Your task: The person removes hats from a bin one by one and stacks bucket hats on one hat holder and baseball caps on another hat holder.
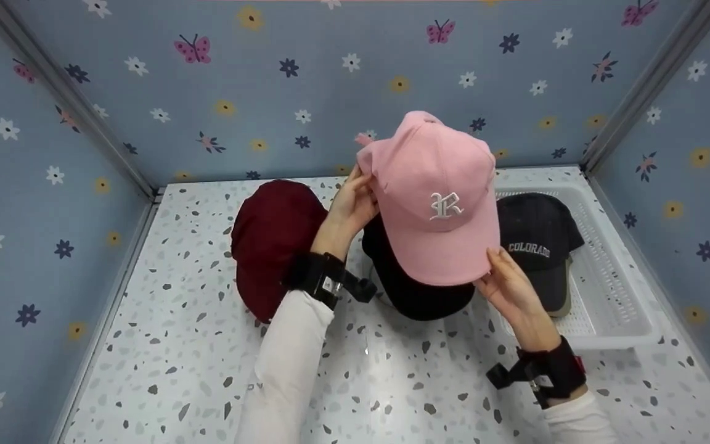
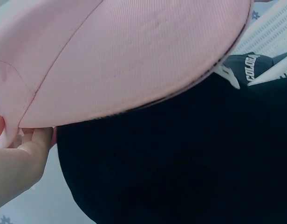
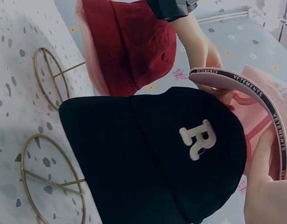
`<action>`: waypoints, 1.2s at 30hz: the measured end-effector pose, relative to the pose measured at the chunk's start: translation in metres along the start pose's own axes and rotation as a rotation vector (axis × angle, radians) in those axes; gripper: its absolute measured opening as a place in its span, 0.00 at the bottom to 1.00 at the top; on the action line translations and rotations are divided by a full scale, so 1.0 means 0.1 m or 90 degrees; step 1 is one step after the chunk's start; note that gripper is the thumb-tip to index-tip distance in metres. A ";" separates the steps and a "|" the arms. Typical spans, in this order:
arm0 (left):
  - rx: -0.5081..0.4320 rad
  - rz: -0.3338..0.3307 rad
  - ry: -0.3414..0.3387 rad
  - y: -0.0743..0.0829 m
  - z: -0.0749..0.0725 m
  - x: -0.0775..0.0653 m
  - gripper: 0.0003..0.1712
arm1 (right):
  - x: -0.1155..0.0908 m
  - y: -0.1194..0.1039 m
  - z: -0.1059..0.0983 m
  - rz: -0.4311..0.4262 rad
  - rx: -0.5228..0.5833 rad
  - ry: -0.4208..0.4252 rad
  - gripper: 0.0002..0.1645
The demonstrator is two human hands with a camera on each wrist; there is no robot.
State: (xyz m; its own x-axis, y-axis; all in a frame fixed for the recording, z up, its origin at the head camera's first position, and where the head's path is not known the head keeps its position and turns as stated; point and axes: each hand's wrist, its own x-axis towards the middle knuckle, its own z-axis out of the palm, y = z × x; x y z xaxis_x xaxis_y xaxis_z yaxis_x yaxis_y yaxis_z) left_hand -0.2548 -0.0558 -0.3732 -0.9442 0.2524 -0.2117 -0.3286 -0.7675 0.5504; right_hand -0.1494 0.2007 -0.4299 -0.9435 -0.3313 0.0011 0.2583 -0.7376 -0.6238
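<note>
A pink cap point(image 1: 429, 166) with a white embroidered "R" is held up between both hands, brim toward me. My left hand point(image 1: 353, 206) grips its edge at the left side, near the back strap. My right hand point(image 1: 512, 290) pinches the brim at its right corner, thumb and fingers on either side. Below and partly hidden behind it is a black cap point(image 3: 148, 154) with a white "R", seen whole from the right wrist. In the left wrist view the pink brim point(image 2: 148, 60) overlaps that black cap's brim.
A dark red hat point(image 1: 275, 240) stands at the left. Gold wire stands with round bases point(image 3: 23, 171) show under the red and black headwear. At the right, a white perforated basket point(image 1: 626, 340) holds a dark "COLORADO" cap point(image 1: 534, 228). Flowered panels point(image 1: 306, 80) enclose the speckled table point(image 1: 176, 370).
</note>
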 end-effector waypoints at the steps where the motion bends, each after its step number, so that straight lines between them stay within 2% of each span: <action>1: -0.001 0.000 0.005 -0.01 -0.01 0.01 0.34 | 0.01 0.01 -0.01 0.003 -0.001 0.004 0.14; 13: 0.033 -0.005 0.043 -0.05 -0.14 0.07 0.32 | 0.03 0.09 -0.05 0.042 -0.002 0.063 0.15; 24: 0.073 -0.019 0.163 -0.07 -0.25 0.07 0.21 | 0.02 0.13 -0.08 0.081 -0.005 0.134 0.16; 29: 0.099 -0.025 0.211 -0.08 -0.29 0.08 0.20 | 0.03 0.15 -0.08 0.094 -0.010 0.165 0.16; 36: 0.100 -0.026 0.239 -0.13 -0.32 0.08 0.15 | 0.02 0.16 -0.12 0.095 -0.016 0.147 0.20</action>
State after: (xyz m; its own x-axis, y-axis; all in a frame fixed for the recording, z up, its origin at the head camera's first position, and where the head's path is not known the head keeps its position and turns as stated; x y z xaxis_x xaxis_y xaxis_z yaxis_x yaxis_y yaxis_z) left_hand -0.2577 -0.0630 -0.4081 -0.8654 0.0259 -0.5004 -0.3928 -0.6551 0.6454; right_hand -0.1494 0.1954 -0.4493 -0.9182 -0.2903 -0.2695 0.3961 -0.6748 -0.6227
